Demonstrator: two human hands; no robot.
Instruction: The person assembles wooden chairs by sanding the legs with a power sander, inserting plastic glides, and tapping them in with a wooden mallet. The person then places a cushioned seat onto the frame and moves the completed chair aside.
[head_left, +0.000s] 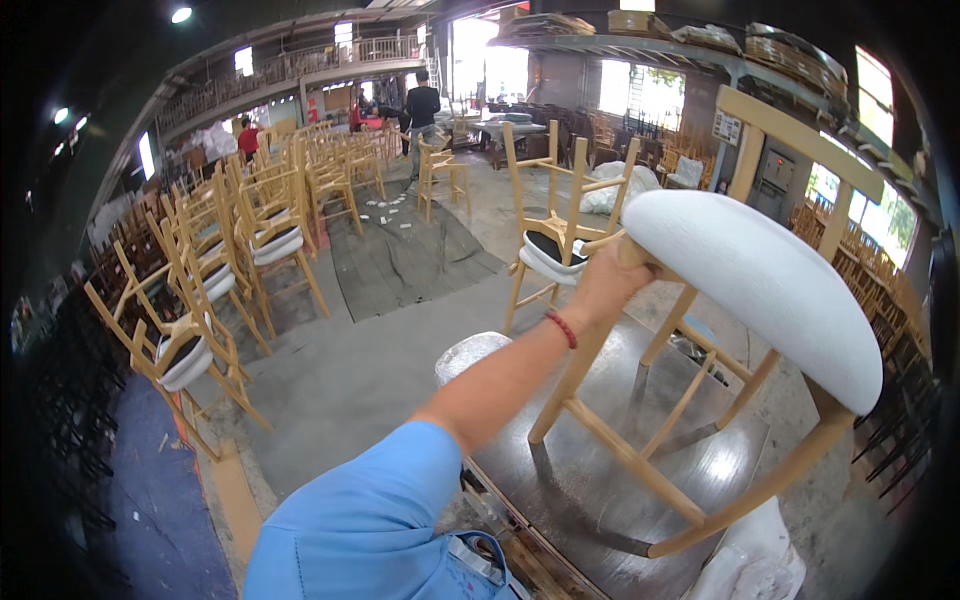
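Note:
My left hand [612,283], a red beaded bracelet at its wrist, is closed around the light wooden frame of a chair [760,280], at the corner just below the seat. The seat is padded, curved and white on top; a pale wooden backrest [805,145] rises behind it. The chair stands tilted in my view, its legs on a dark, glossy tabletop [690,460]. My left fingers are partly hidden behind the wood. My right hand is out of view.
Rows of stacked wooden chairs [270,240] stand at left. Upturned chairs rest on another chair [555,260] just beyond the table. White wrapped bundles [755,555] lie at the table's near right. A dark mat [400,260] covers floor ahead, where a person [423,105] stands farther off.

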